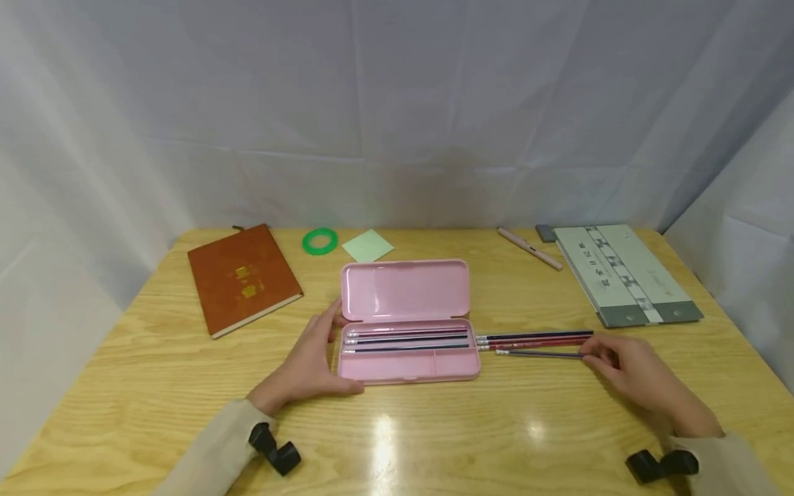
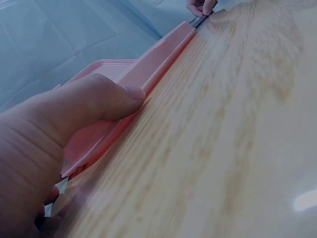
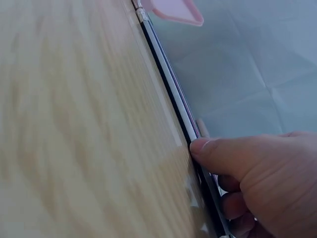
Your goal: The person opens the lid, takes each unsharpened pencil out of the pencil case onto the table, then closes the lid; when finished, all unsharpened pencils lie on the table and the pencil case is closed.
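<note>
A pink pencil case (image 1: pixel 403 368) lies with its lid raised, and several pencils (image 1: pixel 406 339) rest in its rear compartment. My left hand (image 1: pixel 310 362) grips the case's left end. In the left wrist view the thumb (image 2: pixel 106 96) presses along the case's front wall; most of the other fingers are hidden. To the right of the case, my right hand (image 1: pixel 633 365) pinches the far end of a dark pencil (image 1: pixel 540 354) between thumb and fingers. Behind that pencil lie several red and dark pencils (image 1: pixel 533 340), their ferrule ends close to the case.
At the back left are a brown notebook (image 1: pixel 226 282), a green tape ring (image 1: pixel 308 246) and pale green sticky notes (image 1: pixel 367 246). A pink pen (image 1: pixel 529 249), a grey eraser (image 1: pixel 546 233) and a grey-green book (image 1: pixel 657 275) lie at the back right. White curtains (image 1: pixel 403 124) surround the table.
</note>
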